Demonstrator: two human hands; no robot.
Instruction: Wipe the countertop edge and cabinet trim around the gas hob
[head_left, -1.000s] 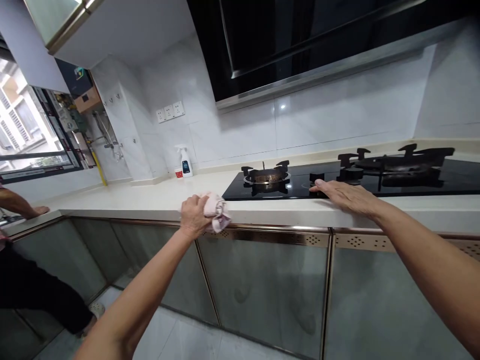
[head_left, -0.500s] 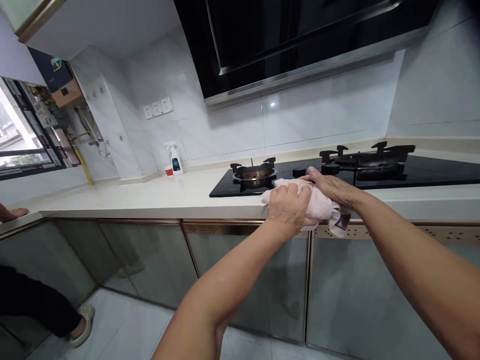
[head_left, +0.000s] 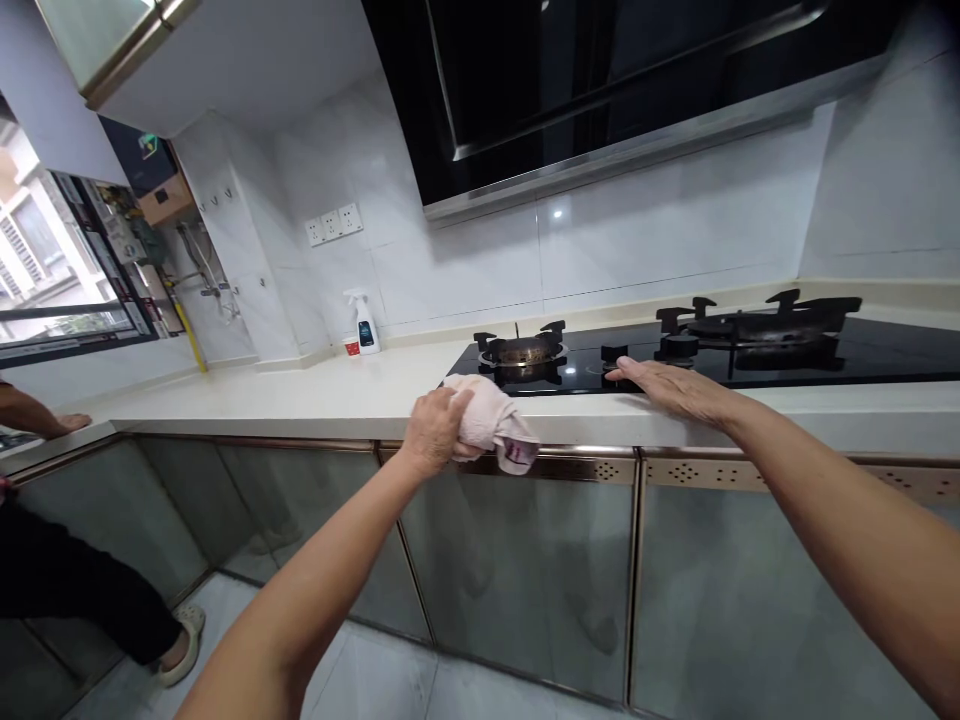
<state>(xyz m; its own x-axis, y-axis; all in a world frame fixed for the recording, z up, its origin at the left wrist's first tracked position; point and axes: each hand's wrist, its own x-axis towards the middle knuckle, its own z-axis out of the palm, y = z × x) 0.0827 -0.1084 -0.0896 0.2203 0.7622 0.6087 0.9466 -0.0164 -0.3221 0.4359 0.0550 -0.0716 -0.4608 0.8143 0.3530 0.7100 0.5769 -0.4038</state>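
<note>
A pale pink cloth [head_left: 491,415] is bunched under my left hand [head_left: 435,432], whose fingers wrap round it at the counter's front edge. One end of the cloth hangs over that edge, near the left front corner of the black gas stove [head_left: 577,375]. My right hand [head_left: 667,385] holds nothing; its fingers are stretched out flat over the front edge of the stove, close to the control knobs [head_left: 677,348]. The left burner [head_left: 520,350] stands behind the cloth, and the right burner [head_left: 757,325] lies beyond my right hand.
A spray bottle [head_left: 367,325] and a small red-and-white container [head_left: 351,346] stand against the wall. Overhead juts a black range hood [head_left: 600,90]. At far left another person's hand [head_left: 67,424] rests on the counter, with their shoe [head_left: 184,645] on the floor.
My left hand has moved left along the counter's front edge with the cloth. My right hand has come off the cloth and stays by the knobs. The view has shifted slightly.
</note>
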